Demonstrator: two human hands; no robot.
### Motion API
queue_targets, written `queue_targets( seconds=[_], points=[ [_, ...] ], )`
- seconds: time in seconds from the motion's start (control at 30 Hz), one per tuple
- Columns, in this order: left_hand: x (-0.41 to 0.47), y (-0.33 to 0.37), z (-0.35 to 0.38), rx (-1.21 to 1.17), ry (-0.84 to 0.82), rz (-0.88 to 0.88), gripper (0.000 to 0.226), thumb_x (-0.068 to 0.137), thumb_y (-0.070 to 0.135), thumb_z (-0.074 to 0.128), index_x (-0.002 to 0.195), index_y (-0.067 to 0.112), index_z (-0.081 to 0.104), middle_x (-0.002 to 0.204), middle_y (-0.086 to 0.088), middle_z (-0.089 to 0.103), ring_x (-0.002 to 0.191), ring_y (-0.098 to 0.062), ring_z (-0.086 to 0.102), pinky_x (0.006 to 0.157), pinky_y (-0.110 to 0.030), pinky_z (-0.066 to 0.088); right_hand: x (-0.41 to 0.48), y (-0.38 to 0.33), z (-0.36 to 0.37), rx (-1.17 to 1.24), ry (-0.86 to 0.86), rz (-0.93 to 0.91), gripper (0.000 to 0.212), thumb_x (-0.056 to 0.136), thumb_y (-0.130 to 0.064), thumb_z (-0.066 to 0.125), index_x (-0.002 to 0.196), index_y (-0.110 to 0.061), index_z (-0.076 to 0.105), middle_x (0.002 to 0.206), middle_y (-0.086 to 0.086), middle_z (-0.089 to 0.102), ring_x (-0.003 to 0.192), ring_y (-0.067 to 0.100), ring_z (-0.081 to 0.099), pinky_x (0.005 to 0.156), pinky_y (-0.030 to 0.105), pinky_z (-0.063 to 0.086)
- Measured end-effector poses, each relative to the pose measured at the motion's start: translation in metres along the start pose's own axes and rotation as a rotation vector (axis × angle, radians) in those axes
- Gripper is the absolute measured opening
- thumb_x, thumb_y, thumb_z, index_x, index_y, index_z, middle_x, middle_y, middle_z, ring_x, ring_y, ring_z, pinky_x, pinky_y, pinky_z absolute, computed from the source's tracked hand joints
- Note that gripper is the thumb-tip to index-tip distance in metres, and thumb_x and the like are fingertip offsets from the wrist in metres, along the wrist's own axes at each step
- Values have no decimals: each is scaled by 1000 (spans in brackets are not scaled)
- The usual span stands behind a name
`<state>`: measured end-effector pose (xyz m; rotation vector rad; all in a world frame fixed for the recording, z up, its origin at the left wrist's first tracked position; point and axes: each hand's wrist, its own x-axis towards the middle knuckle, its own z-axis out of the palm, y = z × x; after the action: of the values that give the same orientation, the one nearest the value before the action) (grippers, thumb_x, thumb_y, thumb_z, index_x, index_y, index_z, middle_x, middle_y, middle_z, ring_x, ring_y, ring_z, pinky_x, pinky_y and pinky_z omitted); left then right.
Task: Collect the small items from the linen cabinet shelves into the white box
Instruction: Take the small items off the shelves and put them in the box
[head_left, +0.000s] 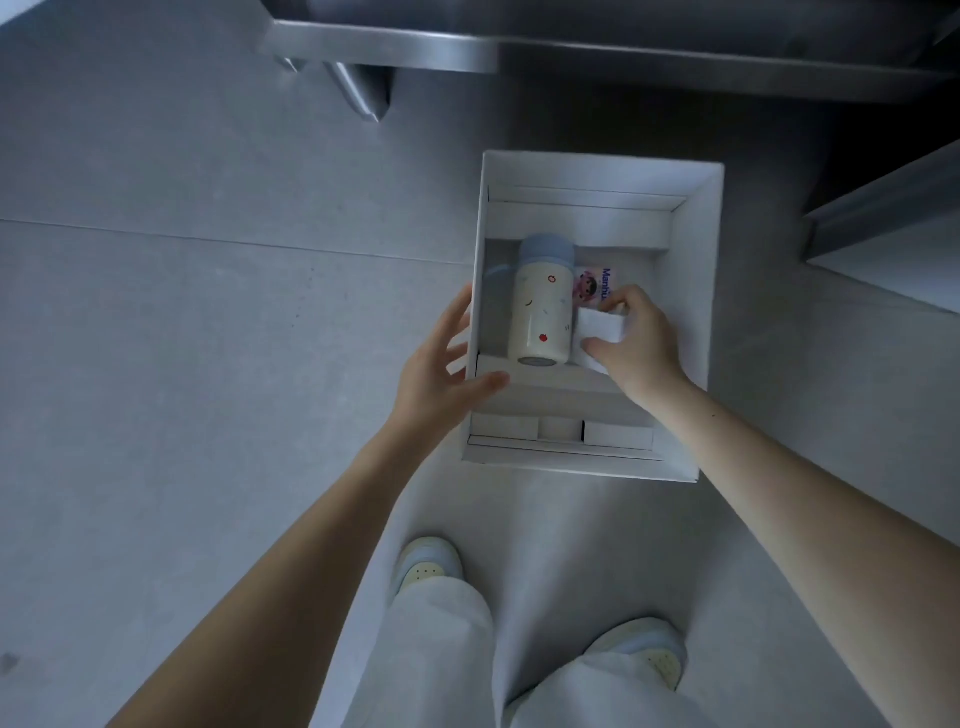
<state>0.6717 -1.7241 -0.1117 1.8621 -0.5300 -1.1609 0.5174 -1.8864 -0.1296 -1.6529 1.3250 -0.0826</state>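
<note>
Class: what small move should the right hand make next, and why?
Probably let go. The right hand pinches a white packet already low inside the white box, beside the bottle, and the left hand touches the box's left wall.

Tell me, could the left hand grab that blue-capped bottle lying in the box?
Probably yes. The left hand is open at the left wall of the white box, thumb over the rim, and the bottle lies uncovered just inside. The right hand grips a white packet beside it, not over it.

Head camera — looking straight down.
</note>
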Motion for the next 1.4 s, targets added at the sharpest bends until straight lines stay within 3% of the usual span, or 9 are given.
queue_targets(
  seconds=[0.2,0.33,0.53,0.63,0.83,0.9,1.03,1.23,1.4],
  points=[
    [2,-2,1,-1,9,-4,95,75,7,80,147,42,28,145,0,46,119,-20,58,83,-17,54,6,0,3,5,-83,-1,51,78,5,68,124,-11,53,111,-4,54,98,15,50,67,4,37],
    [0,2,1,24,-6,-14,96,76,9,80,146,46,27,145,2,46,118,-16,57,81,-19,54,-3,-5,-5,-165,-54,7,65,84,1,63,142,-16,40,114,8,59,92,23,55,77,29,49],
    [-7,18,1,120,9,-65,94,76,9,80,146,43,27,130,5,52,106,-13,61,73,-14,55,-54,-10,-45,-498,433,-389,43,79,2,61,121,-7,59,113,19,58,103,37,52,86,37,44],
    [-9,24,-1,167,-23,-84,100,76,6,79,147,44,20,131,3,52,104,-12,61,68,-11,53,-70,12,-64,-426,297,-143,58,83,-16,69,136,-28,48,133,17,46,121,35,42,98,40,42],
    [-4,23,-1,221,-83,-118,105,77,-2,74,147,45,12,128,2,60,89,5,66,60,-10,50,-65,19,-70,-55,-184,-71,86,86,5,62,145,-47,26,155,-9,33,126,8,46,105,24,39],
    [-3,23,2,252,-57,-127,98,78,-6,69,146,42,17,118,4,66,80,6,66,59,-10,50,-56,16,-63,-31,-171,-42,89,84,10,60,146,-43,26,157,-13,25,111,-7,46,94,22,43],
    [-6,34,7,262,-8,-188,94,79,-11,60,147,42,21,113,1,67,79,-3,63,55,-8,49,-54,9,-54,68,-59,32,97,77,16,61,148,-41,29,157,-16,24,137,2,28,69,-7,37],
    [-57,87,-10,336,-55,-191,92,77,-7,56,145,45,24,113,-2,70,83,-14,68,75,-38,57,-117,-20,-85,48,-54,85,100,72,20,60,150,-35,30,155,-17,28,140,-3,23,90,-10,23],
    [-160,169,-42,253,-107,-235,97,79,-2,68,148,45,18,121,-1,67,85,-11,69,65,-22,58,-207,-105,-148,-48,-95,65,104,74,12,69,149,-45,24,157,-14,26,122,7,44,79,-8,36]
  ],
)
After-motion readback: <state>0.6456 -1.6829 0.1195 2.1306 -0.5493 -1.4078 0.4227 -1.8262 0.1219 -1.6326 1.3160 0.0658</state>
